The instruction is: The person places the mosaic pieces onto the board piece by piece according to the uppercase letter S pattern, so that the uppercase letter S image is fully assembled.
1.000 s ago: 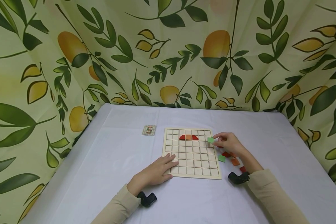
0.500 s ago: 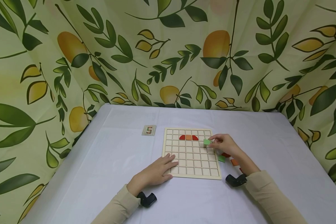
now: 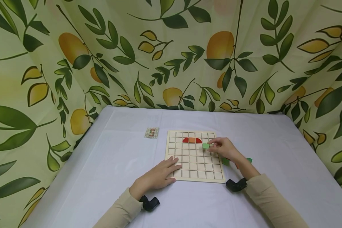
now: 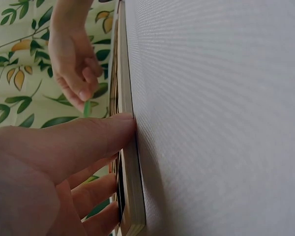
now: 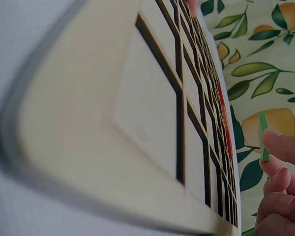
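A wooden grid board [image 3: 193, 165] lies on the table. Near its far edge, one row holds an orange square tile [image 3: 192, 140] between two red curved-edged tiles [image 3: 185, 140]. Above the board's right part, my right hand [image 3: 225, 148] pinches a green square tile [image 3: 205, 146] between thumb and finger. In the right wrist view this green tile [image 5: 264, 138] is edge-on, clear of the grid. My left hand [image 3: 160, 173] rests on the board's near left corner, fingers spread. The left wrist view shows its thumb [image 4: 96, 137] against the board's side edge.
Several loose tiles lie right of the board, partly hidden by the right forearm; a green one [image 3: 225, 161] and another green one [image 3: 249, 160] show. A small pattern card [image 3: 151, 133] sits beyond the board's left side. A leaf-printed curtain [image 3: 171, 57] hangs behind the table.
My right hand has moved left over the board and slightly nearer to me, carrying the green square tile. The forearm now covers more of the loose tiles. My left hand stays put.
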